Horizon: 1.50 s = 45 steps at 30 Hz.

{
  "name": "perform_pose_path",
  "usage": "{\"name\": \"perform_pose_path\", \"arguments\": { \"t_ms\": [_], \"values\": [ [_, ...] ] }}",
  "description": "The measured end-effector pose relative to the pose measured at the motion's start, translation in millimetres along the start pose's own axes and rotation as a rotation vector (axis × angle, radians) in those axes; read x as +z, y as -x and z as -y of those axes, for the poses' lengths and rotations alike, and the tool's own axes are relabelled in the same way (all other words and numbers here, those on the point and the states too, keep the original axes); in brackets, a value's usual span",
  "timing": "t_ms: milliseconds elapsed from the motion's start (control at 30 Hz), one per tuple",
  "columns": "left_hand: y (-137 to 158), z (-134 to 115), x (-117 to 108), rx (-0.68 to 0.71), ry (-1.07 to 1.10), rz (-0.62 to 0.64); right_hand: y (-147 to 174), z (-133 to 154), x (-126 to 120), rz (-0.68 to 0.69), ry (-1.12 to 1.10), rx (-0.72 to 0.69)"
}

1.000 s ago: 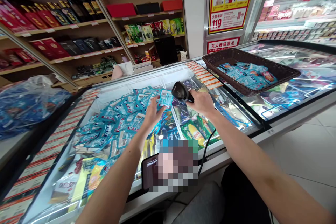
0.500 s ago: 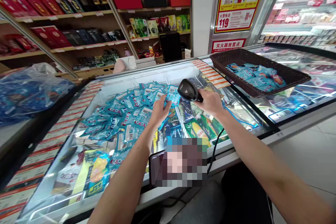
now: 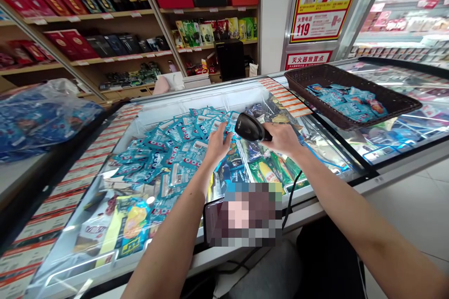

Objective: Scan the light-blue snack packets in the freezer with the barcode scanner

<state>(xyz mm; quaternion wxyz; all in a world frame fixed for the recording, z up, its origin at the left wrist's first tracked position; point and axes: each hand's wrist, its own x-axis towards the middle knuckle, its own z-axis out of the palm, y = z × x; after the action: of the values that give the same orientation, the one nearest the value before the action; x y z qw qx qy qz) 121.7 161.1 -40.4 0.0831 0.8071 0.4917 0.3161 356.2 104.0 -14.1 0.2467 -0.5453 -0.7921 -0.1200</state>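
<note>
My right hand [image 3: 283,139] is closed round the handle of a black barcode scanner [image 3: 248,127], whose head points left over the freezer. My left hand [image 3: 218,145] is just left of the scanner head, with thumb and index finger at a small blue packet [image 3: 232,119]; its lower edge is partly hidden by my fingers. Below and left of that hand spreads a heap of similar blue packets [image 3: 175,134], some with barcodes facing up. A phone [image 3: 214,219] rests at the freezer's near edge, its screen mostly blurred out.
A dark woven basket [image 3: 396,113] holding more blue packets stands on the freezer at right. Black cable [image 3: 290,198] hangs below my right hand. A plastic bag [image 3: 45,117] of blue packs lies at left. Wire divider [image 3: 245,161] separates the heap from green packages [image 3: 264,170].
The scanner head has tipped and shifted slightly left, closer to the packet by my left hand. The whole view has moved a little, and both hands stay in about the same place.
</note>
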Motion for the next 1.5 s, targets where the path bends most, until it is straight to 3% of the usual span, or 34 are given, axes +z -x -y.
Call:
{"name": "perform_pose_path", "arguments": {
  "t_ms": [1000, 1500],
  "values": [
    [1.8, -2.0, -1.5, -0.002, -0.054, 0.032, 0.0, -0.5, -3.5, 0.038, 0.009, 0.005],
    [0.9, 2.0, 2.5, 0.012, -0.054, -0.01, 0.5, -1.3, -3.6, 0.019, -0.006, -0.011]
  ]
}}
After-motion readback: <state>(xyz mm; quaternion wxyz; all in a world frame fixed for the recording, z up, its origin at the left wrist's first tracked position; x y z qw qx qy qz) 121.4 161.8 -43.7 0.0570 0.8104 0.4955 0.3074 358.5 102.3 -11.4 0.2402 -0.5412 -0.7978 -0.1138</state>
